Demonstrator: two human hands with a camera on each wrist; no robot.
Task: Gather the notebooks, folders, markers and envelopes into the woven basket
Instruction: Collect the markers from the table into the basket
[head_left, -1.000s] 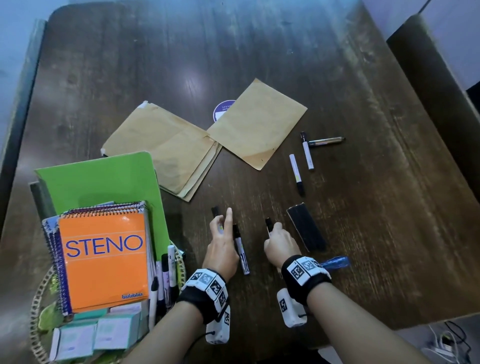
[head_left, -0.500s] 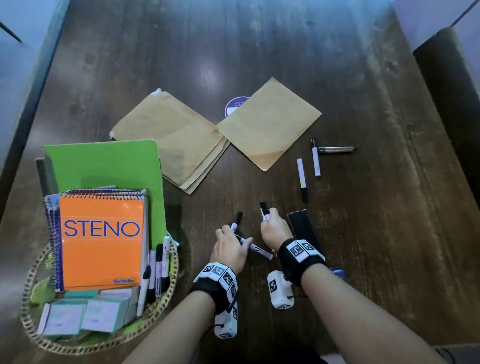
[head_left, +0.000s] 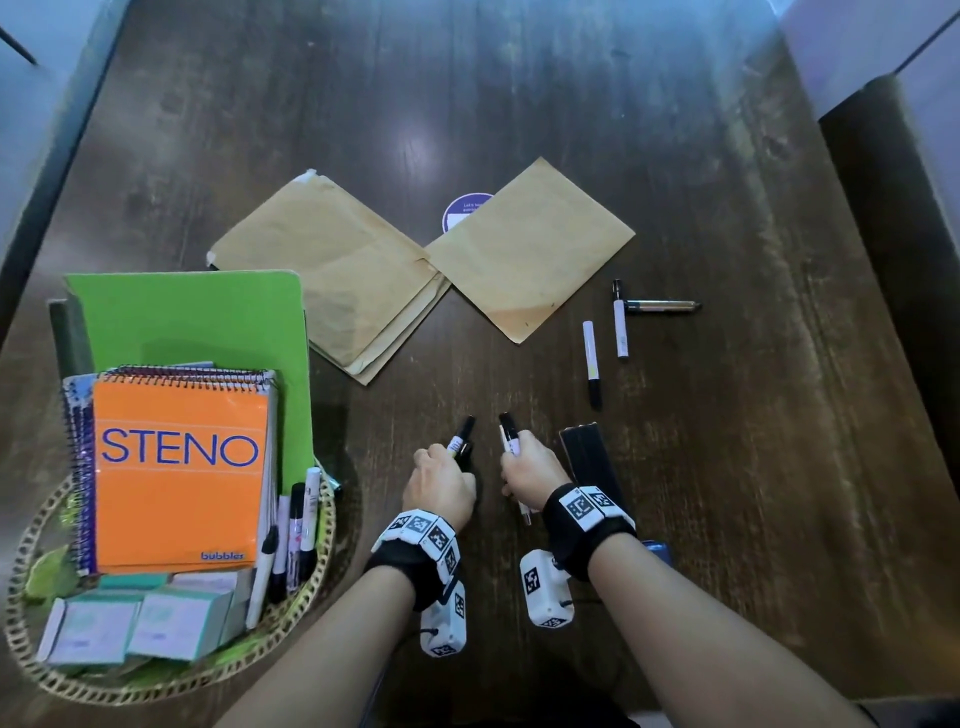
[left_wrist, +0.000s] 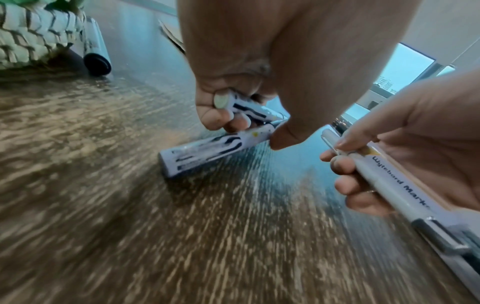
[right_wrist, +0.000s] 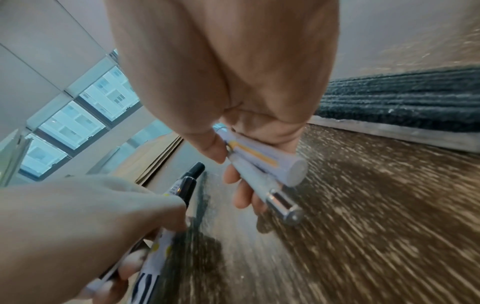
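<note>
Markers fill both of your fists. Your left hand (head_left: 441, 486) has its fingers curled round two black-and-white markers (left_wrist: 215, 152); one sits up in the palm, the other slants lower, pinched by the thumb tip, its butt end down at the dark wooden table (head_left: 727, 467). Their black caps poke out beyond your knuckles, pointing away from you. Your right hand (head_left: 535, 475), just beside the left and not touching it, grips a whiteboard marker (right_wrist: 272, 160) together with a slimmer white pen with a metal end (right_wrist: 280, 201); the fingers wrap under both and the thumb presses on top.

Just right of your right knuckles lies a dark flat eraser (head_left: 592, 462). Farther out past your right fingertips three more loose markers (head_left: 591, 364) lie on the table, two roughly parallel and one crosswise, touching the cap end of the rightmost.

Straight ahead of both fists, well beyond the caps, lie the brown envelopes (head_left: 337, 280), a stack to the left and a single one to the right, overlapping at a corner; the single one partly covers a round purple sticker (head_left: 460, 210).

Well left of your left hand stands the woven basket (head_left: 311, 597), holding a green folder (head_left: 182, 322), the orange STENO notebook (head_left: 179, 467) with other spiral pads behind it, several markers standing at its right side, and small pale boxes (head_left: 135, 623) in front.
</note>
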